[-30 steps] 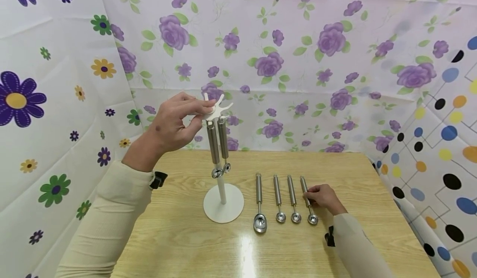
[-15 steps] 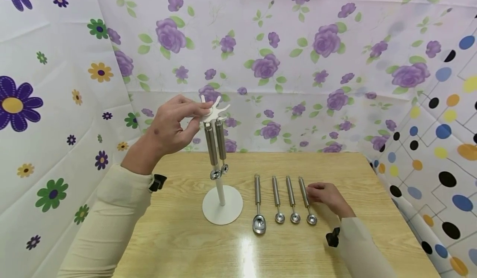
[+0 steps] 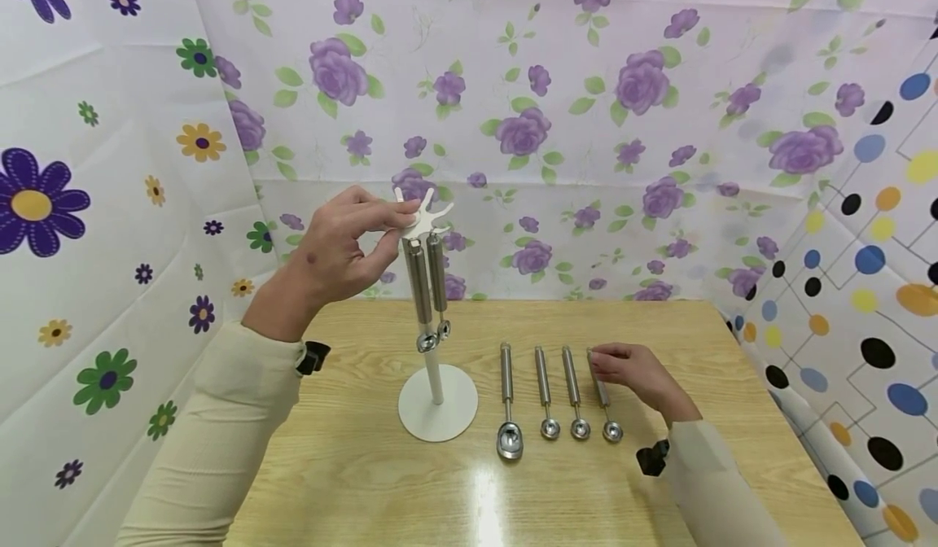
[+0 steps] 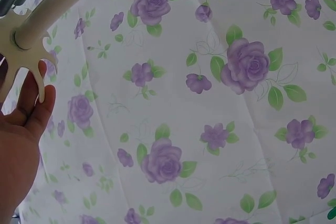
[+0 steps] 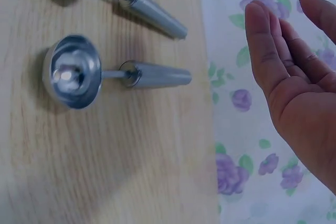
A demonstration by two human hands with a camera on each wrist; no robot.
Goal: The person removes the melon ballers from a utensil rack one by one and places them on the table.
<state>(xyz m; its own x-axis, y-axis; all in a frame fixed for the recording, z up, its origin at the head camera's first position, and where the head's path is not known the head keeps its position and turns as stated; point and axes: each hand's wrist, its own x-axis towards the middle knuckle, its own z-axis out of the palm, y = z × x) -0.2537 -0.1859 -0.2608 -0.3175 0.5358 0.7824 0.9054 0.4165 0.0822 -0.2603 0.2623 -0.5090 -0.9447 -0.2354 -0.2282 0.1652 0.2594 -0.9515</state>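
Observation:
A white utensil stand (image 3: 437,417) rises from a round base, with a star of hooks at its top. Slim steel scoops (image 3: 419,286) hang from it by their handles. My left hand (image 3: 333,246) pinches the hooked top between fingers and thumb; the left wrist view shows the fingertips at a prong (image 4: 40,85). My right hand (image 3: 637,376) hovers by the handle of the rightmost small round scoop (image 3: 612,431), overlapping it in the head view. In the right wrist view, thumb and fingers (image 5: 262,51) are apart with nothing between them, beyond that scoop's handle (image 5: 157,75).
Left of the rightmost scoop lie two more small round scoops (image 3: 580,429) and a larger oval ice cream scoop (image 3: 510,441), handles pointing away. The wooden table (image 3: 352,449) ends at a flowered cloth (image 3: 528,132) behind, with patterned cloths on both sides.
My right hand was at the rightmost scoop's handle, moved off it to the right, then shifted up over the handle's far end. My left hand stays at the stand's top.

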